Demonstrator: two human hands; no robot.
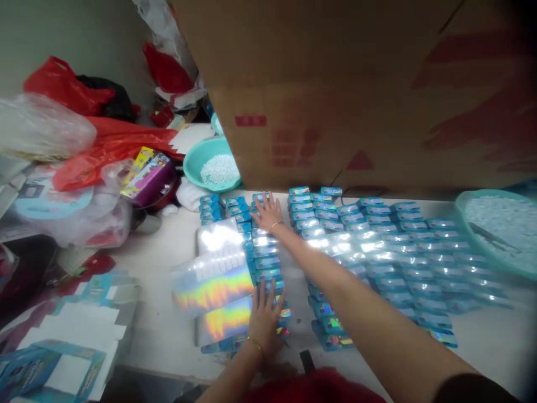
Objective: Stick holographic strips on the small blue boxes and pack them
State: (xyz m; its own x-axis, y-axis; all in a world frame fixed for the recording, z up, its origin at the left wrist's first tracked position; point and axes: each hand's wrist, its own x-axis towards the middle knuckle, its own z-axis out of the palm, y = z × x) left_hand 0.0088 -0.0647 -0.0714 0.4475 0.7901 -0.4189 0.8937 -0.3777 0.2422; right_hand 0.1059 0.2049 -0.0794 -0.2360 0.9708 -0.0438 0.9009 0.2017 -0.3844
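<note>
Small blue packs with shiny tops stand in overlapping columns on a white table (159,280). My right hand (268,214) reaches to the far end of one blue pack column (266,262), palm down with its fingers spread on it. Nearer to me, my left hand (265,316) rests on the same column, its fingers stretched out. Left of both hands, shiny rainbow-reflecting sheets (222,285) lie over other columns and partly hide them. More rows of blue packs (384,246) spread out to the right, partly behind my right forearm.
A large cardboard box (335,101) walls off the back. Turquoise basins with small white pieces stand at the back left (191,168) and far right (465,215). Flattened blue-white cartons (75,324), red plastic bags (113,145) and a purple box (149,179) crowd the left.
</note>
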